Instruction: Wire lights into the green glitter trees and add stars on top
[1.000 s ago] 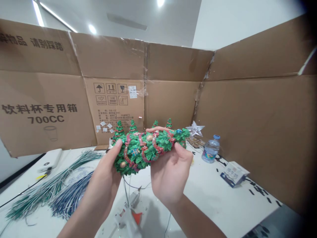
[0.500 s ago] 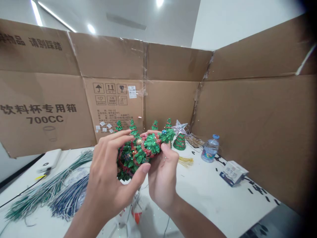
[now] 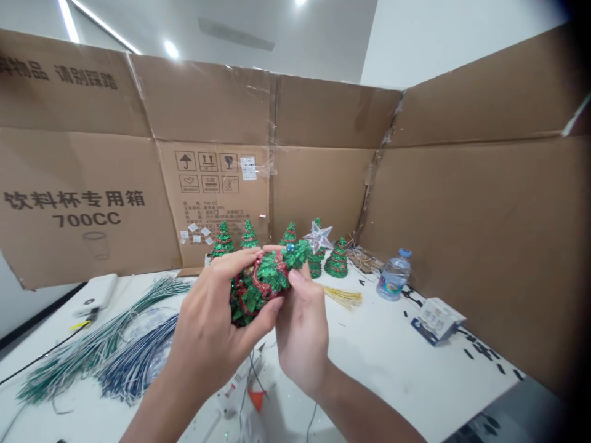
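A small green tinsel Christmas tree (image 3: pixel 272 271) with red garland and little baubles lies tilted between my hands, its tip toward the right. At that tip sits a clear, shiny star (image 3: pixel 318 237). My left hand (image 3: pixel 221 307) is wrapped around the wide lower part, thumb in front. With its thumb on the front near the narrow upper part, my right hand (image 3: pixel 305 326) grips the tree from below and behind. Below my hands a white glue gun (image 3: pixel 235 394) with an orange-red part lies on the table, partly hidden by my left forearm.
Several finished-looking small trees (image 3: pixel 337 258) stand at the back. Green wires (image 3: pixel 92 351) and blue wires (image 3: pixel 133 363) lie in bundles at left, gold strands (image 3: pixel 344 297) behind my right hand. A water bottle (image 3: pixel 394 277) and a small box (image 3: pixel 436 321) stand right. Cardboard walls (image 3: pixel 323 184) surround the table.
My left hand has closed further around the tree's lower part. The tree's tip and star have shifted a little left, and the view has moved slightly.
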`<state>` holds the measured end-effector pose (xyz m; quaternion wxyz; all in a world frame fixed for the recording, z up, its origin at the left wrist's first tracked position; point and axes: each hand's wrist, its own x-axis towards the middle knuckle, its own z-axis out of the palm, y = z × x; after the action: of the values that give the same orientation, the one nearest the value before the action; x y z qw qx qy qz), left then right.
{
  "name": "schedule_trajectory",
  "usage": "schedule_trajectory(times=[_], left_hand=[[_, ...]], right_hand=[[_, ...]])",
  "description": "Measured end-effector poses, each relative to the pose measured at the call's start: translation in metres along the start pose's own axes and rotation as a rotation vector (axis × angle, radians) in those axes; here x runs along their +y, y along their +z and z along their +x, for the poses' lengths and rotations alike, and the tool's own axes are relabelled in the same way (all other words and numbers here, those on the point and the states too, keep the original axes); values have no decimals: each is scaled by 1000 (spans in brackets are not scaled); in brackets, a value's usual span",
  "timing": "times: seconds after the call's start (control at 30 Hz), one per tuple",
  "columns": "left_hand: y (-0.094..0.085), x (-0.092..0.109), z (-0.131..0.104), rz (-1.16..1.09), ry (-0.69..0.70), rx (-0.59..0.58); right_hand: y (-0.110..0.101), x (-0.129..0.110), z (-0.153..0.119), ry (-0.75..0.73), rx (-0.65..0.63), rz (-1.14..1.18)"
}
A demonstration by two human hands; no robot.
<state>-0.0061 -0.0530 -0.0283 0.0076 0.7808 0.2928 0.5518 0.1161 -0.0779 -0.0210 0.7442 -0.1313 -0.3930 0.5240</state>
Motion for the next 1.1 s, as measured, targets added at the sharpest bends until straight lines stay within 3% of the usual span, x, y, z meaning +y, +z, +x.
schedule_trajectory(times=[0.2, 0.53, 0.9, 1.1], left_hand=[[1, 0, 0, -3, -5, 38], [1, -1, 2, 115, 111, 88], [-2, 11, 4, 181, 80, 137], [-2, 14, 4, 240, 139, 174]], right_hand=[[-1, -3, 1, 15, -37, 1], [1, -10, 4, 76, -54, 36], [3, -19, 8, 148, -95, 79], [1, -18, 9, 159, -114, 54]])
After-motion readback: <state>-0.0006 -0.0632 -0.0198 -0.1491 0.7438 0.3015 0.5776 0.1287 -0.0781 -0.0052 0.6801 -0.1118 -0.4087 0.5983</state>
